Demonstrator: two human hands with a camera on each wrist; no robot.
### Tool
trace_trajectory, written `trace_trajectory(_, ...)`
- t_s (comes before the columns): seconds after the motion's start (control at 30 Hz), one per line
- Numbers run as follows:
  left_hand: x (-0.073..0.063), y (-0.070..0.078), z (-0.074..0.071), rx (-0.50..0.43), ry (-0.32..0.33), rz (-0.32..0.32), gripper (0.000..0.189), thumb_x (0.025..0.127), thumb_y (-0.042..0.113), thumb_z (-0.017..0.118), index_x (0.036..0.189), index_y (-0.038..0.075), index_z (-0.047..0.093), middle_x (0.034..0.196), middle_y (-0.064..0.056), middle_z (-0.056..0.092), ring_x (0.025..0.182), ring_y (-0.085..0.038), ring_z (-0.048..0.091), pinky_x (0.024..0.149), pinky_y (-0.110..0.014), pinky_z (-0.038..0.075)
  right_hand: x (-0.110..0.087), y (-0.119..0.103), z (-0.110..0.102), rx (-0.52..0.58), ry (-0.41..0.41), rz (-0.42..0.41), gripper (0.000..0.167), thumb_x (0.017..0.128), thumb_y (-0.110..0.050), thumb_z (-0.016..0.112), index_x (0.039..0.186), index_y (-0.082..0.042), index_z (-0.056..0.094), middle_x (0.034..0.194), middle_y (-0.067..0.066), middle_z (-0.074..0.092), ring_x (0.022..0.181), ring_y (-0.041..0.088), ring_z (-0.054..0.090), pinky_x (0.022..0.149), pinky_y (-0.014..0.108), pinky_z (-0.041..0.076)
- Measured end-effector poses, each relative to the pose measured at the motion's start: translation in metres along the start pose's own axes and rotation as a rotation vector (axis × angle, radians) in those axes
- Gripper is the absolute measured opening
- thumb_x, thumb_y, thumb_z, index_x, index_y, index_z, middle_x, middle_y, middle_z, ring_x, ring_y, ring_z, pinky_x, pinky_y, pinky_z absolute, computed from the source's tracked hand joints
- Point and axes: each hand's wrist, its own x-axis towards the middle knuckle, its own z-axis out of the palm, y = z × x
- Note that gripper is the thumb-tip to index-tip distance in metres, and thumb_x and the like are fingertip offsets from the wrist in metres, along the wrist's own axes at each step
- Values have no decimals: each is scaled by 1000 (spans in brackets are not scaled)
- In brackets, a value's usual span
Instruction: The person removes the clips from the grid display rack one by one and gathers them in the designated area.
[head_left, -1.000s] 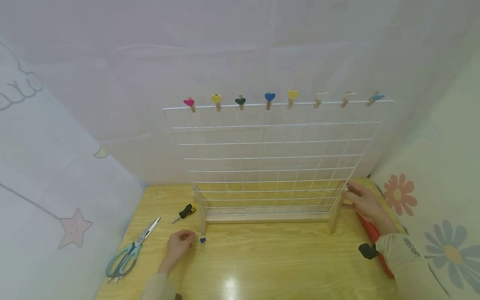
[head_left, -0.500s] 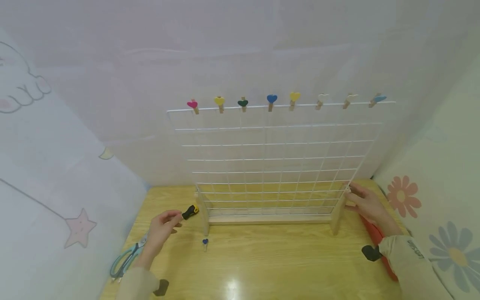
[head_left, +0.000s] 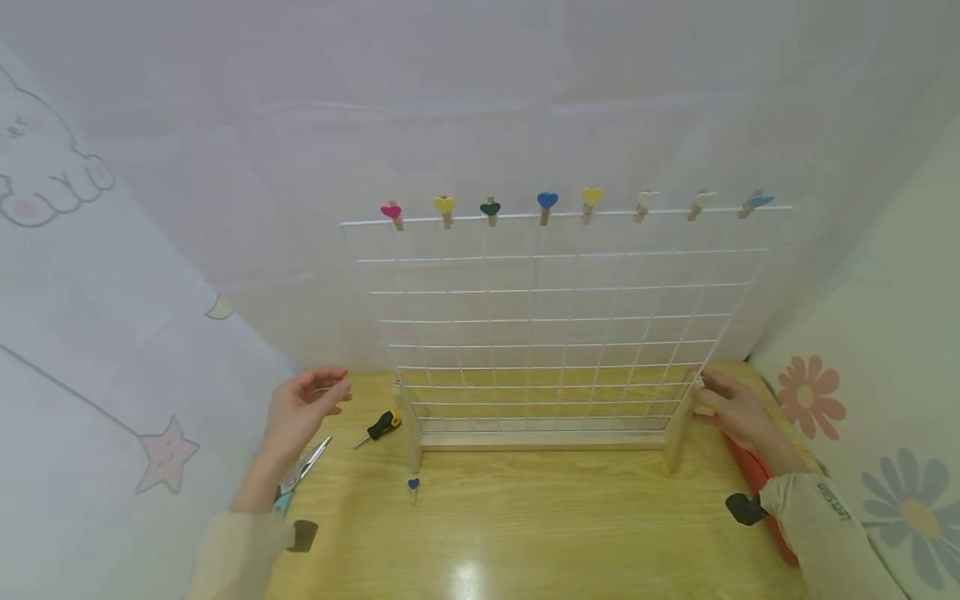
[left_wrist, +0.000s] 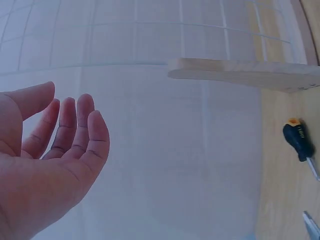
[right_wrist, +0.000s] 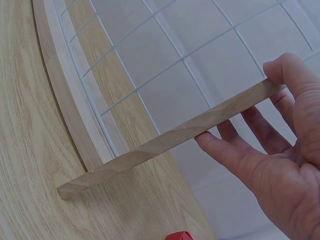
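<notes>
My left hand (head_left: 303, 408) is raised with loosely bent fingers and holds nothing. It hovers left of the grid rack, above the scissors (head_left: 306, 467) and the screwdriver (head_left: 384, 423). In the left wrist view its fingers (left_wrist: 97, 135) stand apart from the rack's left wooden post (left_wrist: 225, 70). My right hand (head_left: 738, 412) grips the top of the right wooden post (right_wrist: 185, 127), with the thumb over its end and fingertips along its outer side. The white wire grid (head_left: 555, 319) stands upright in the wooden base (head_left: 540, 440). Several heart clothespins, such as a blue one (head_left: 547, 202), sit along its top wire.
A small clothespin with a dark blue heart (head_left: 413, 484) lies on the table (head_left: 555, 525) in front of the left post. Under my right forearm lies a red object (head_left: 750, 467), partly hidden. Cloth-covered walls close off the back and both sides.
My left hand has moved up and away to the left, from beside the loose clothespin, past the screwdriver. My right hand stays on the post. The view has shifted slightly.
</notes>
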Motion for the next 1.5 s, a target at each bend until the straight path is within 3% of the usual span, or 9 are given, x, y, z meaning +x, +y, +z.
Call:
trace_trajectory(0.1, 6, 20, -7, 8, 8, 64, 29, 94, 17, 64, 115, -2, 59, 95, 12, 66, 85, -7, 66, 69, -23, 56, 0, 2, 0, -17, 1, -5, 62, 99, -7, 51, 148, 10, 17, 122, -10, 52, 104, 3, 59, 80, 30, 55)
trace_trajectory(0.33, 19, 63, -15, -142, 21, 182, 23, 89, 4, 67, 112, 2, 63, 97, 1, 68, 84, -11, 67, 70, -22, 56, -1, 3, -2, -30, -7, -16, 62, 100, -6, 50, 147, 11, 14, 119, -16, 52, 102, 0, 59, 80, 30, 56)
trace_trajectory(0.57, 28, 94, -11, 13, -3, 233, 27, 89, 9, 69, 115, 5, 62, 102, 6, 67, 93, -8, 64, 76, -18, 53, -2, 0, 1, 42, -10, -21, 58, 99, -2, 50, 149, 6, 20, 117, -15, 56, 102, 3, 60, 79, 29, 55)
trace_trajectory(0.97, 54, 157, -8, 22, -91, 344, 36, 84, 1, 71, 119, 6, 62, 105, 1, 66, 95, -12, 63, 82, -18, 52, -3, -1, 2, 44, -12, -33, 58, 99, -2, 49, 149, 4, 21, 119, -13, 55, 104, 4, 59, 81, 30, 55)
trace_trajectory(1.07, 59, 171, -7, 71, -75, 346, 40, 83, 4, 73, 121, 6, 62, 107, -1, 65, 94, -12, 64, 83, -19, 52, -3, -2, 3, 44, -14, -29, 59, 99, -3, 50, 148, 10, 18, 119, -11, 55, 105, 6, 59, 81, 30, 55)
trace_trajectory(1.23, 68, 191, 2, 121, -44, 404, 40, 83, 9, 75, 120, 6, 63, 106, -4, 65, 92, -12, 64, 82, -20, 52, -4, -3, 3, 67, -10, -30, 48, 99, -3, 50, 145, -12, 40, 117, -13, 56, 102, 4, 60, 81, 31, 55)
trace_trajectory(1.3, 72, 198, 5, 136, -27, 448, 39, 82, 9, 76, 118, 5, 64, 106, -3, 65, 91, -12, 64, 80, -19, 52, -4, -4, 3, 78, -16, -32, 47, 99, -2, 49, 144, -15, 42, 117, -14, 57, 102, 3, 60, 81, 31, 55)
trace_trajectory(1.5, 83, 213, 12, 222, 91, 537, 36, 80, 11, 78, 114, 3, 67, 107, -6, 68, 90, -5, 61, 82, -18, 50, -3, -4, 3, 63, -10, -31, 57, 99, -3, 50, 148, 6, 22, 118, -14, 56, 102, 3, 60, 81, 31, 55)
